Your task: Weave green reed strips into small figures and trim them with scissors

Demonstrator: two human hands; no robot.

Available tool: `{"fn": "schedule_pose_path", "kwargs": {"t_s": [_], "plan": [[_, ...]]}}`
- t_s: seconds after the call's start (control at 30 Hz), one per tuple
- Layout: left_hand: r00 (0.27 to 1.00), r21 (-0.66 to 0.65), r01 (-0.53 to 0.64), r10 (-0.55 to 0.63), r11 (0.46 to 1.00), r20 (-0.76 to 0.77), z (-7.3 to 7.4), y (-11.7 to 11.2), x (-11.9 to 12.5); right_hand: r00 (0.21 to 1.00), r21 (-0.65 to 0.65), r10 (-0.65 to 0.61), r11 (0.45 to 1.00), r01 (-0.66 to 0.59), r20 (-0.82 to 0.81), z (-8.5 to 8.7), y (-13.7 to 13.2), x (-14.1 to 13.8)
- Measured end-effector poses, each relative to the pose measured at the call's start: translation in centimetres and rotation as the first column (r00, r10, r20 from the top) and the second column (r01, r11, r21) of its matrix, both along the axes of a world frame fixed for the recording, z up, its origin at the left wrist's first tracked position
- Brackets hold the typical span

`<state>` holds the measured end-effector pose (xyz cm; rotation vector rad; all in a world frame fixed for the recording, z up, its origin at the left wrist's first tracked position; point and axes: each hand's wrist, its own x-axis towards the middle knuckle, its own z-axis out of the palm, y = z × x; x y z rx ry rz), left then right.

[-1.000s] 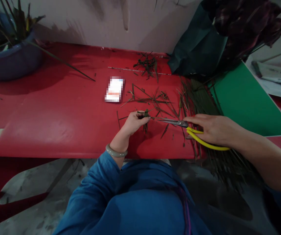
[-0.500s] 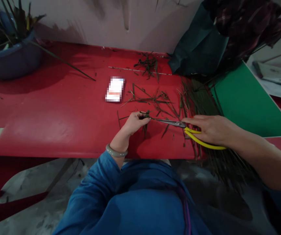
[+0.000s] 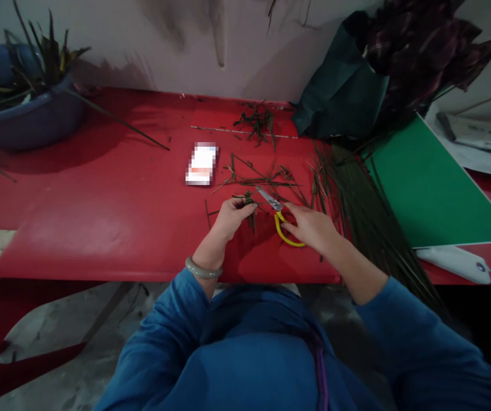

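Note:
Between the thumb and fingers of my left hand [image 3: 233,218] is a small knotted piece of woven leaf strips [image 3: 249,198], with loose ends hanging below it. My right hand [image 3: 314,227] grips the yellow-handled scissors [image 3: 280,220] just to the right. Their metal blades point up and left, beside the woven piece, and a thin strip runs from it toward the blades. Whether the blades touch that strip I cannot tell. Cut leaf scraps [image 3: 266,178] are scattered on the red table just behind my hands.
A phone [image 3: 202,164] lies on the red table [image 3: 100,200]. Behind the scraps is a dark pile of woven pieces [image 3: 257,121]. Long leaf strips [image 3: 369,228] hang over the front edge at right, beside a green board [image 3: 438,188]. A blue basin [image 3: 27,123] with leaves stands at left.
My right hand has moved left with the scissors, close to my left hand, and the blades have swung to point up and left. My left hand still holds the woven piece.

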<state>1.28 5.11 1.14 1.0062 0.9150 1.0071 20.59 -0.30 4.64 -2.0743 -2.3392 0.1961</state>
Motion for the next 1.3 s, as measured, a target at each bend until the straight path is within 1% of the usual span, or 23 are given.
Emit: {"fn": "schedule_pose_path", "kwargs": {"t_s": [0.07, 0.1, 0.13, 0.17, 0.23, 0.3, 0.33, 0.37, 0.4, 0.47, 0.53, 0.63, 0.73, 0.83, 1.03, 1.13, 1.3], "plan": [[0.999, -0.014, -0.005, 0.006, 1.000, 0.033, -0.2, 0.1, 0.0, 0.991, 0.084, -0.024, 0.996, 0.035, -0.134, -0.2, 0.1, -1.2], [0.999, -0.019, -0.005, 0.006, 1.000, 0.053, -0.3, 0.1, 0.0, 0.970, 0.102, -0.034, 0.993, 0.060, -0.239, -0.3, 0.2, -1.9], [0.997, -0.024, -0.002, 0.004, 1.000, 0.074, -0.4, 0.1, 0.1, 0.930, 0.093, -0.044, 0.992, 0.083, -0.364, -0.5, 0.3, -2.6], [0.996, -0.027, 0.004, -0.002, 1.000, 0.093, -0.6, 0.2, 0.1, 0.864, 0.062, -0.075, 0.991, 0.122, -0.498, -0.7, 0.5, -3.3], [0.993, -0.030, 0.015, -0.012, 0.999, 0.118, -0.7, 0.2, 0.2, 0.676, -0.009, -0.128, 0.984, 0.177, -0.726, -1.5, 1.2, -4.6], [0.995, -0.038, 0.012, -0.008, 0.999, 0.104, -0.8, 0.2, 0.2, 0.481, -0.044, -0.161, 0.969, 0.244, -0.862, -2.5, 2.0, -5.7], [0.997, -0.044, 0.006, -0.002, 0.999, 0.083, -0.7, 0.2, 0.3, 0.400, -0.057, -0.167, 0.960, 0.273, -0.901, -3.1, 2.3, -6.1], [0.998, -0.050, 0.003, -0.001, 0.999, 0.056, -0.7, 0.1, 0.4, 0.336, -0.064, -0.168, 0.952, 0.299, -0.927, -3.7, 2.7, -6.4], [1.000, -0.053, 0.004, -0.003, 0.999, 0.030, -0.6, 0.1, 0.4, 0.288, -0.062, -0.159, 0.945, 0.320, -0.944, -4.2, 3.0, -6.5], [1.000, -0.059, 0.023, -0.023, 0.998, 0.001, -0.5, 0.1, 0.4, 0.237, -0.042, -0.130, 0.938, 0.343, -0.963, -5.3, 3.5, -6.5], [0.999, -0.070, 0.044, -0.044, 0.997, 0.006, -0.6, 0.1, 0.5, 0.237, -0.013, -0.101, 0.938, 0.346, -0.966, -6.0, 3.7, -6.2], [0.999, -0.068, 0.045, -0.045, 0.997, 0.013, -0.8, 0.2, 0.4, 0.272, 0.016, -0.076, 0.947, 0.320, -0.959, -6.4, 3.8, -5.4], [0.998, -0.017, 0.063, -0.064, 0.998, -0.026, -0.9, 0.2, 0.4, 0.303, 0.002, -0.094, 0.953, 0.303, -0.949, -6.3, 3.6, -4.9], [0.993, 0.010, 0.104, -0.104, 0.995, -0.049, -0.8, 0.1, 0.3, 0.316, -0.017, -0.117, 0.953, 0.301, -0.941, -5.8, 3.4, -4.8], [0.992, 0.030, 0.095, -0.092, 0.995, -0.089, -0.1, -0.3, 0.4, 0.307, 0.037, -0.060, 0.953, 0.300, -0.950, -5.0, 2.9, -5.1], [0.990, 0.026, 0.098, -0.094, 0.995, -0.104, -0.1, -0.4, 0.4, 0.309, 0.060, -0.035, 0.955, 0.291, -0.951, -5.1, 2.9, -5.1], [0.993, 0.000, 0.095, -0.095, 0.995, -0.076, -0.5, -0.3, 0.3, 0.310, 0.053, -0.032, 0.964, 0.260, -0.950, -5.6, 3.1, -5.2]]}}
